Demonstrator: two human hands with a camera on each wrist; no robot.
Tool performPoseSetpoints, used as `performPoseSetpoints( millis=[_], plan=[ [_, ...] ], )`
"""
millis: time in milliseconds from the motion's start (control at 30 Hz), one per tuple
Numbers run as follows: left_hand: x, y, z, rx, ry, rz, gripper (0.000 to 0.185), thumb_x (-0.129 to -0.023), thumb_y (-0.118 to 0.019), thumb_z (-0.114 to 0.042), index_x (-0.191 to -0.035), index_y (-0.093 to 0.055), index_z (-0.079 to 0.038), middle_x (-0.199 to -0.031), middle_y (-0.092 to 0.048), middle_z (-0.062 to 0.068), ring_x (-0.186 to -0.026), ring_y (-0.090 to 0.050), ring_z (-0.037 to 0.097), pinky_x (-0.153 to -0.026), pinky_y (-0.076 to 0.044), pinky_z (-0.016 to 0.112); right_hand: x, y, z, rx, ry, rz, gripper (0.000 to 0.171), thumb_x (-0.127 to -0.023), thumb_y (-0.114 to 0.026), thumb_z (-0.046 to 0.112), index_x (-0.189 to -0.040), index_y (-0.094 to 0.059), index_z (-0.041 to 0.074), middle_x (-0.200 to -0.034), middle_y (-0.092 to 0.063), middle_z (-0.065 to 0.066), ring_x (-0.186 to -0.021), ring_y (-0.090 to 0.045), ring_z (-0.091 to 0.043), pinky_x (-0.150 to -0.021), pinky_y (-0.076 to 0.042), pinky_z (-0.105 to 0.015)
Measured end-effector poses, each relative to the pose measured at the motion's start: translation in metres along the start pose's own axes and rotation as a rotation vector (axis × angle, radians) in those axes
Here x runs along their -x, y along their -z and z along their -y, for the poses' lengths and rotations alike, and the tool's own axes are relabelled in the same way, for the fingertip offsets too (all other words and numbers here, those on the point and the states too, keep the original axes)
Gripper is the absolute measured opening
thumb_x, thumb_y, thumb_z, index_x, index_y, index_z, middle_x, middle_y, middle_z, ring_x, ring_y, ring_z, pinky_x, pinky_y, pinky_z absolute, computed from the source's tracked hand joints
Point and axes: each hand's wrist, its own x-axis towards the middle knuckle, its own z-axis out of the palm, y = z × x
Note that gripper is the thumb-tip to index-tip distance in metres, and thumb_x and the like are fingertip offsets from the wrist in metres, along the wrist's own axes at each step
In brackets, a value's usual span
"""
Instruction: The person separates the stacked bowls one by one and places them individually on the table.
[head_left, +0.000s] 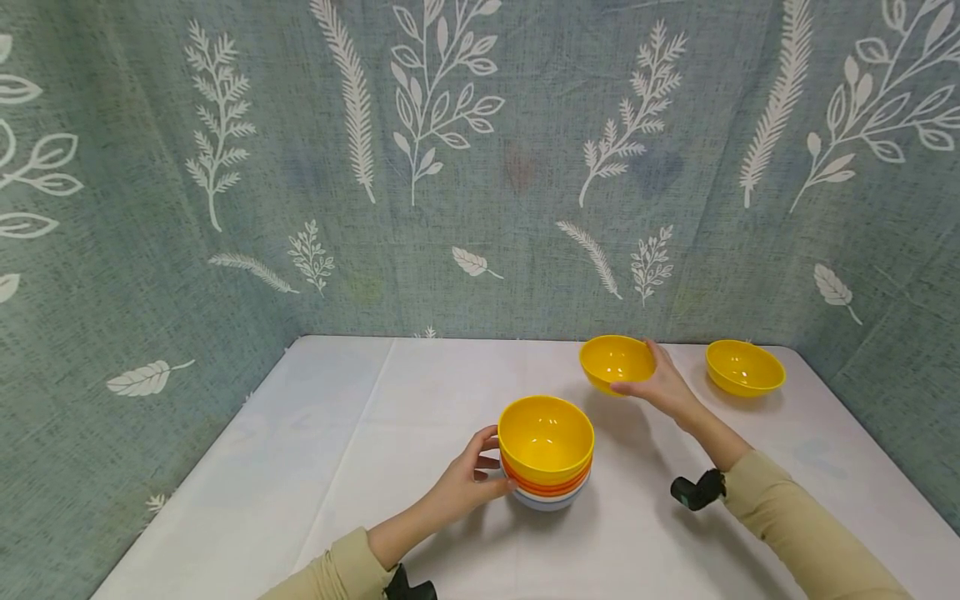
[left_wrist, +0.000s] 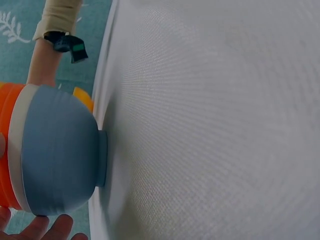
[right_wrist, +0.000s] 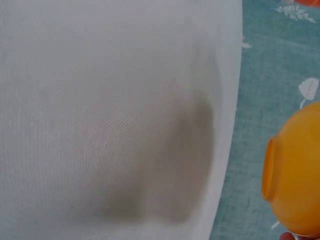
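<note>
A stack of nested bowls stands in front of me: a yellow bowl [head_left: 546, 437] on top, orange rims below it, then a white one, and a blue bowl [left_wrist: 60, 150] at the bottom. My left hand [head_left: 468, 479] grips the stack from its left side, thumb at the near side and fingers behind. Farther back on the right, my right hand [head_left: 663, 385] holds another yellow bowl [head_left: 617, 365] by its right side, thumb at the near rim. That bowl hangs above the table, its foot [right_wrist: 269, 170] off the cloth in the right wrist view.
A third yellow bowl [head_left: 745, 368] sits upright at the table's back right. White cloth covers the table [head_left: 360, 467]. Green leaf-patterned fabric [head_left: 480, 167] walls in the back and both sides. Each wrist wears a black camera strap [head_left: 697, 490].
</note>
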Motion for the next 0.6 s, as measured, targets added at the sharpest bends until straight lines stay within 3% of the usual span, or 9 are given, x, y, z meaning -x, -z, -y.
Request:
performPoseSetpoints(
  millis=[300, 600],
  plan=[
    [0.000, 0.000, -0.001, -0.003, 0.004, 0.003, 0.071, -0.083, -0.067, -0.026, -0.139, -0.027, -0.009, -0.133, -0.044, 0.017, -0.107, -0.051, 0.027, -0.090, -0.043, 0.046, -0.014, 0.000, -0.010, 0.025, -0.049, -0.032, 0.110, -0.076, -0.070, 0.038, -0.144, 0.006, -0.001, -0.149, 0.001, -0.028, -0.133, -0.014, -0.044, -0.107, -0.019, -0.056],
    [0.000, 0.000, 0.000, -0.013, -0.001, 0.005, 0.072, -0.082, -0.067, -0.030, -0.138, -0.028, -0.008, -0.132, -0.044, 0.018, -0.107, -0.051, 0.028, -0.090, -0.043, 0.045, -0.026, -0.001, -0.020, 0.022, -0.085, -0.063, 0.108, -0.078, -0.069, 0.036, -0.144, 0.007, -0.002, -0.148, 0.001, -0.028, -0.132, -0.016, -0.043, -0.108, -0.019, -0.054]
  ],
)
